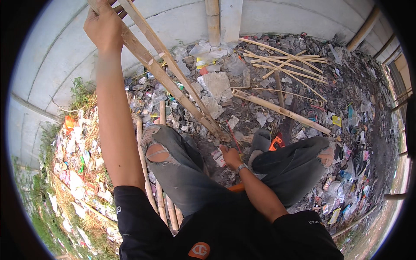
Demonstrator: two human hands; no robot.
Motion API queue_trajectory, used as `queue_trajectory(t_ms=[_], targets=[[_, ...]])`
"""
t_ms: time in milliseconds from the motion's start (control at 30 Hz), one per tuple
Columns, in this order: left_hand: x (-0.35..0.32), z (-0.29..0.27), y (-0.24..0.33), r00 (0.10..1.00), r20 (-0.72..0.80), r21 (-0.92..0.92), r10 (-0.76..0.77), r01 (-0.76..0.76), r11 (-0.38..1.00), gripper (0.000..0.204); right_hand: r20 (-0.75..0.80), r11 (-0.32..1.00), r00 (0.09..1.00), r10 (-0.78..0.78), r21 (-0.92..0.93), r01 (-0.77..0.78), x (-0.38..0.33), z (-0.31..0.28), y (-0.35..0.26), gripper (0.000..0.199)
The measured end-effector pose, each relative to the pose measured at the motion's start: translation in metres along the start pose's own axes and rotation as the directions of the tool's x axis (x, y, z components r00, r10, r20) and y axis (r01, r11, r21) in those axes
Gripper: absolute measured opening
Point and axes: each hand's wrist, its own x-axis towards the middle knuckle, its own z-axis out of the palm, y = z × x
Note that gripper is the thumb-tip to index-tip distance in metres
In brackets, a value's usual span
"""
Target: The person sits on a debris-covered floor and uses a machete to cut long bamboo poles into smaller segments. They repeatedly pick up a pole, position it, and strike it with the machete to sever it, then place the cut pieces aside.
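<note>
My left hand (104, 28) is raised at the upper left, closed round the upper end of a long split bamboo pole (149, 63). A second bamboo strip (169, 60) runs beside it; the two lie apart at the top and come together near the ground between my feet. Low between my knees, my right hand (231, 157) is closed, with a watch on the wrist. A thin reddish length (234, 136) rises by its fingers; what it belongs to I cannot make out.
Several pale bamboo strips (290, 65) lie crossed on the littered ground. A halved bamboo piece (281, 111) lies nearer. An orange-handled tool (276, 142) is beside my right foot. Bamboo poles (159, 190) lie at my left leg. A pale wall (173, 26) stands in front.
</note>
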Motion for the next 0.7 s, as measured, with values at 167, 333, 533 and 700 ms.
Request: queue_trajectory(t_ms=[167,333,533,700], targets=[[0.004,-0.023,-0.011,0.996,0.011,-0.006,-0.094,0.094,0.996,0.045,0.382,0.548,0.841,0.383,0.639,-0.539,0.006,-0.013,-0.01,0.076],[0.007,-0.04,-0.026,0.994,0.046,-0.056,-0.104,0.106,0.993,0.047,0.079,0.942,0.971,0.226,0.236,-0.239,-0.012,-0.016,-0.036,0.074],[0.008,-0.029,-0.025,0.993,0.06,0.012,-0.099,0.098,0.995,0.047,-0.018,0.979,0.991,0.133,0.16,-0.129,-0.008,-0.021,-0.036,0.075],[0.009,-0.034,-0.02,0.994,0.007,0.107,-0.11,0.108,0.988,0.044,-0.118,0.98,0.987,0.113,0.178,-0.09,-0.009,-0.035,-0.045,0.079]])
